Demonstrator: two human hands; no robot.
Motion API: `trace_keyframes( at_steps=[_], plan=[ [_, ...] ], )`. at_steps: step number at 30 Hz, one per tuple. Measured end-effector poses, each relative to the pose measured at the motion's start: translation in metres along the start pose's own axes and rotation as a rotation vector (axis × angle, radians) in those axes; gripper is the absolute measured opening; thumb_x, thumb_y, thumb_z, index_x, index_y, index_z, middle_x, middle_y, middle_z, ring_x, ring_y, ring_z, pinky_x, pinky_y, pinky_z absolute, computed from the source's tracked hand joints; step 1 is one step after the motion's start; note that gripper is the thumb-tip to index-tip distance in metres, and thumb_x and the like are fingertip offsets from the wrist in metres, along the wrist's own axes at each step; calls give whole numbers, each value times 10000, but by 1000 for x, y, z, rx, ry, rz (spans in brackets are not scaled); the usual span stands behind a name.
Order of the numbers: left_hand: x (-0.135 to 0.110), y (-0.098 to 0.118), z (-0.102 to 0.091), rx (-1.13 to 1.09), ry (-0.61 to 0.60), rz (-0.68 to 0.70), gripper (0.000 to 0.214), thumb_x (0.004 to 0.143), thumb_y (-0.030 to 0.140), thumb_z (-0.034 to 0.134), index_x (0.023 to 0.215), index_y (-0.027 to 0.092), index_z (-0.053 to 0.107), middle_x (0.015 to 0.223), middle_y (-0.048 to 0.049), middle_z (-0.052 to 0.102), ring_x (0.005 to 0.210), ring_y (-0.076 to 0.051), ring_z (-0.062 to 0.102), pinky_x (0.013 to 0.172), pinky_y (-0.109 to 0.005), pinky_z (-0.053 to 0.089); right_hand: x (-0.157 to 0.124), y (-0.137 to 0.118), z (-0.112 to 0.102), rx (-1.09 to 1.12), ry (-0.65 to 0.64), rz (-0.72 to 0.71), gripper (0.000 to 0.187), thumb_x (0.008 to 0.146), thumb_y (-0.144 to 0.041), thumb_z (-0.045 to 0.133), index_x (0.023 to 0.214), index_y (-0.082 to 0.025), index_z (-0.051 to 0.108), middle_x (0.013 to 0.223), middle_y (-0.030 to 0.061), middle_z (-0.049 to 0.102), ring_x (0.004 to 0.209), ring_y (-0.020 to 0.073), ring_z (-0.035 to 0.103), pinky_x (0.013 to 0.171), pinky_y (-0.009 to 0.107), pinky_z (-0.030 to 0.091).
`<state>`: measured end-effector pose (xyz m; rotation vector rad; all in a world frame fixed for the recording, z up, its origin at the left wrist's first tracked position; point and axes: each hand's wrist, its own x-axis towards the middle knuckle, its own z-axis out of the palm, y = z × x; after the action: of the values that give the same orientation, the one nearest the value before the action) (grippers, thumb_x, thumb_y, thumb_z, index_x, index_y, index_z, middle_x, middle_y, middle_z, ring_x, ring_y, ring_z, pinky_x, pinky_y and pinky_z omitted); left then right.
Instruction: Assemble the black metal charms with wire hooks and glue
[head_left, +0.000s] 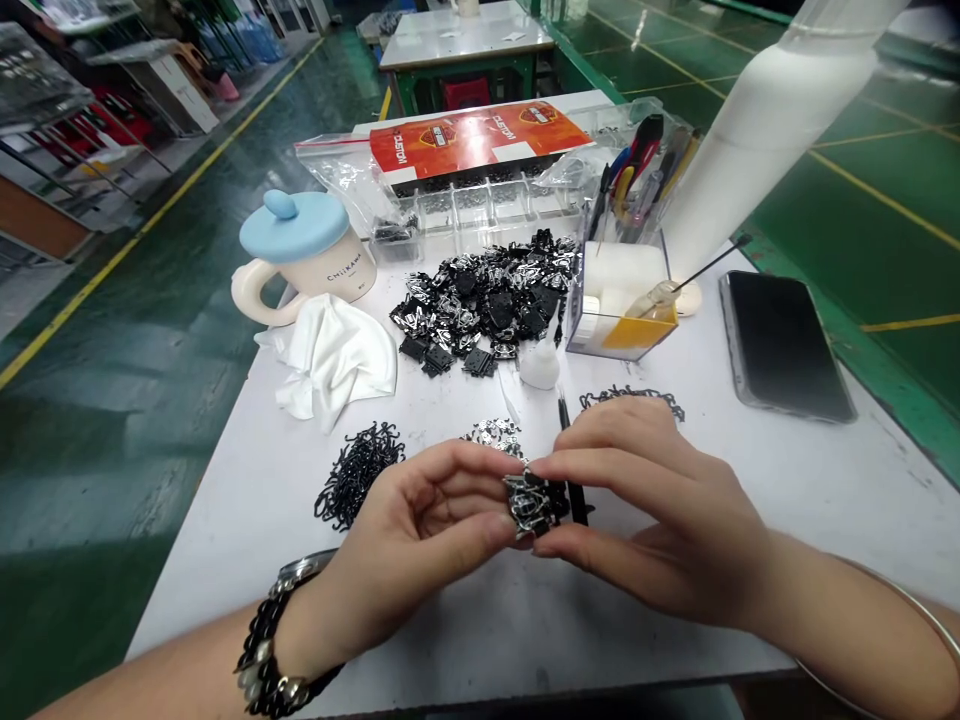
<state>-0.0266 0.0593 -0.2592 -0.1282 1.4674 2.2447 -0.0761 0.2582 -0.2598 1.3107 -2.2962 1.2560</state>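
Between my two hands is a small black part with silvery wire-like metal pieces (532, 503), held by the fingertips above the table's front half. My left hand (427, 520) closes on its left side with thumb and fingers. From the right, the fingers and thumb of my right hand (660, 500) pinch it. Black tweezers (574, 480) lie just behind, partly covered by my right hand. Close beyond my hands are small silver metal pieces (495, 434). A heap of black hook-shaped pieces (361, 472) lies left of my left hand.
Behind lies a large pile of black and silver parts (487, 300). At left stand a lidded mug (345, 262) and a white cloth (337, 355). To the right are a clear organizer box (626, 335) with pens, a white small bottle (540, 365) and a phone (784, 340).
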Motion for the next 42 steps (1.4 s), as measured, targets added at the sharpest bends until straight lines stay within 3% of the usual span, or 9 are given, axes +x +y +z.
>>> trace_keyframes(
  at_steps=[3,10,19,28,33,37,42],
  plan=[
    [0,1,1,50,79,-39,240,712,120,754,918,218,679,807,18,738,722,-88,693,685,-119,542,-2,0,2,-42,-11,-42,244,788,-254,685,961,-94,621,863,57,625,830,154,543,767,360,400],
    [2,3,5,107,141,-68,158,697,118,756,809,192,673,715,42,745,656,-77,700,627,-94,548,-3,0,2,-101,-52,-91,204,822,-241,643,965,-98,615,848,46,631,818,156,531,727,349,392],
    [2,7,4,256,116,-27,162,659,61,754,714,172,649,702,47,747,644,-93,709,602,-93,555,-6,2,1,-111,-134,-142,194,858,-223,588,1015,-108,581,899,64,627,865,182,496,755,367,397],
    [1,9,2,303,87,-28,148,687,73,739,704,175,632,708,53,747,661,-93,712,601,-90,557,-6,1,3,-115,-134,-145,199,882,-227,553,1034,-102,584,895,59,618,870,179,492,781,359,392],
    [1,12,-1,314,124,-41,155,667,116,765,725,178,635,660,41,734,620,-96,706,572,-88,547,0,10,-12,-165,-159,-150,257,877,-295,561,1073,-131,585,937,66,614,896,181,513,799,353,398],
    [2,13,-3,375,199,-3,168,652,142,779,733,178,636,650,23,730,599,-97,695,568,-98,544,3,30,-23,-302,-255,-155,245,843,-71,507,1042,-179,601,877,58,595,789,169,497,707,330,392],
    [1,9,-1,500,233,100,146,660,175,763,716,172,628,617,14,708,556,-96,668,525,-102,527,1,43,-11,-544,-411,-213,327,798,18,424,972,-160,636,858,89,570,779,205,465,655,340,350]
  ],
)
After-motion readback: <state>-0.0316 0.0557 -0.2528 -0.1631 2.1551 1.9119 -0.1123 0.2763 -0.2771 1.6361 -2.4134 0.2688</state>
